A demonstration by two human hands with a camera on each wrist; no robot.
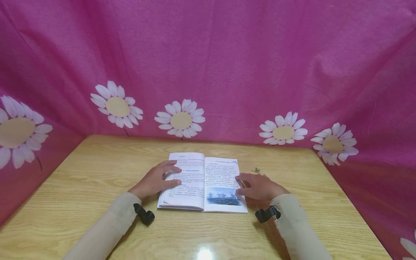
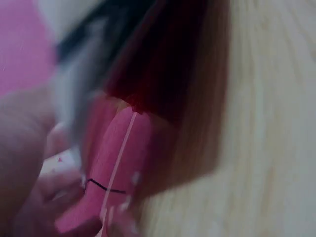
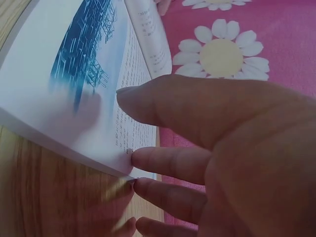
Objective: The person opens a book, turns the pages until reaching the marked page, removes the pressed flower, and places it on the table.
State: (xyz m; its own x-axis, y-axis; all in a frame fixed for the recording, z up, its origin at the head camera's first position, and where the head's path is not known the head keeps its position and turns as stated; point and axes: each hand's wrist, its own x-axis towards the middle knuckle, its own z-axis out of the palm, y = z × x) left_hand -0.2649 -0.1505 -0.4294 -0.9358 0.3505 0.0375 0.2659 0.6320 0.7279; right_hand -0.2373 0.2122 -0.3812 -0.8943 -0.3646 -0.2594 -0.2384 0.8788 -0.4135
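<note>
An open book (image 1: 191, 198) lies on the wooden table, with print on both pages and a blue picture on the right page (image 1: 223, 195). My left hand (image 1: 155, 181) rests over the left page's outer edge, thumb and fingers spread across the print. In the left wrist view the left hand (image 2: 24, 153) is beside the blurred book edge; its contact is unclear. At the right page's outer edge, my right hand (image 1: 260, 186) has its thumb extended over the page. The right wrist view shows the right hand's fingers (image 3: 170, 165) fairly straight at the book's edge.
A small greenish-brown thing (image 1: 256, 169) lies on the table (image 1: 292, 162) behind the right hand. A pink curtain (image 1: 227, 72) with white daisies hangs around the back and sides. Black wrist cameras (image 1: 144, 215) sit on both sleeves.
</note>
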